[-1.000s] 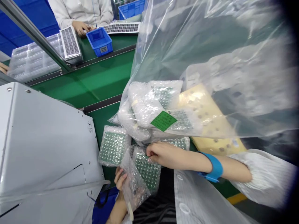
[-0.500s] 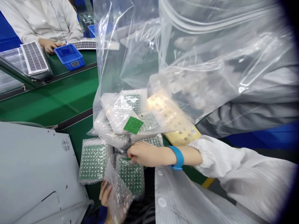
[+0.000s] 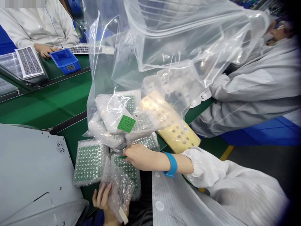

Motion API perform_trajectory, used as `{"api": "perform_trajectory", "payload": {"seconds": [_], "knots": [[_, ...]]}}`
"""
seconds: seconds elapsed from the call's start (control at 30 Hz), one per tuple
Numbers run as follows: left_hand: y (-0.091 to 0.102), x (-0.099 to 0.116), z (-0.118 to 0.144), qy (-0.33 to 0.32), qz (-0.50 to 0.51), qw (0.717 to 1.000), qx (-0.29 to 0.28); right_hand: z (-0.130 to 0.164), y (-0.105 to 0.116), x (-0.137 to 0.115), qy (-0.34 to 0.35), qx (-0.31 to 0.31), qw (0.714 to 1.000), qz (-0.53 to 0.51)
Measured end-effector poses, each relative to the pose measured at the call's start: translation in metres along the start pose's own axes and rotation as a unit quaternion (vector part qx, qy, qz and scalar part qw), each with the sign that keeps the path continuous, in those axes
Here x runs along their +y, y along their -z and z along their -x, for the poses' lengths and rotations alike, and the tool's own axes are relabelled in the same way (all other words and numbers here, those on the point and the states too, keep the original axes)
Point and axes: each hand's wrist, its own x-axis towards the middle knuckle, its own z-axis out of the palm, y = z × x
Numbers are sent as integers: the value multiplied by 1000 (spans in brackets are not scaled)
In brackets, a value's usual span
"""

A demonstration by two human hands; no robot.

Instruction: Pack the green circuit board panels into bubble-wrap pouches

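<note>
My left hand (image 3: 104,199) is low in the view, fingers curled at the loose clear end of a bubble-wrap bag (image 3: 121,185), which has a pale strip of tape (image 3: 123,216) on it. Beneath that loose end lies a green circuit board panel (image 3: 131,171) in bubble wrap. My right hand (image 3: 141,157), with a blue wrist strap (image 3: 171,164), is closed at the panel's far end. A thin green edge shows at its fingertips; what it pinches is partly hidden. Left of these lies another bubble-wrapped green board panel (image 3: 90,161).
A large clear plastic bag (image 3: 113,72) holds wrapped boards and a green label (image 3: 126,123). Beside it lies a yellow perforated sheet (image 3: 181,135). A grey machine casing (image 3: 30,169) stands left. Across the green bench are a blue bin (image 3: 65,61) and a co-worker's hands (image 3: 45,50); another person sits right.
The view has shifted slightly right. My left hand's fingers have spread and moved a little, and the loose bubble wrap now lies more over the panel. My right hand stays at the panel's far end.
</note>
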Motion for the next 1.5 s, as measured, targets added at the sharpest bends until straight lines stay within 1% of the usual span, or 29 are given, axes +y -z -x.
{"api": "perform_trajectory", "payload": {"seconds": [0.03,0.1,0.13,0.2,0.27,0.4,0.6,0.77,0.87,1.0,1.1,1.17,1.3,1.37,1.5], "knots": [[4,10,-4,-29,-13,999,-1,1,-2,-1,-8,8,1000,-6],[11,28,-13,-108,-76,991,-14,4,-5,-2,-26,26,999,-22],[14,36,-18,-120,-97,988,-19,5,-7,-2,-34,34,998,-31],[16,46,-26,-123,-131,983,-41,6,-9,-2,-45,48,997,-50],[16,51,-29,-115,-151,980,-57,6,-11,0,-51,59,995,-68],[14,53,-27,-98,-157,981,-65,5,-10,3,-56,67,992,-95],[13,56,-23,-86,-149,984,-52,4,5,4,-58,57,991,-108],[11,57,-20,-69,-141,986,-63,3,15,9,-61,44,991,-110],[10,56,-17,-62,-134,987,-61,1,13,15,-59,41,990,-121],[10,54,-15,-68,-141,984,-80,-1,7,23,-45,39,988,-143],[13,54,-15,-69,-150,982,-92,0,8,27,-23,21,987,-158],[17,56,-18,-52,-148,983,-96,0,11,27,-9,2,987,-162],[21,63,-25,7,-131,988,-85,-2,18,25,0,-28,988,-150],[21,68,-30,27,-136,987,-83,-5,19,21,-4,-26,991,-134],[15,80,-40,63,-152,983,-80,-13,15,13,-13,2,996,-93]]}}
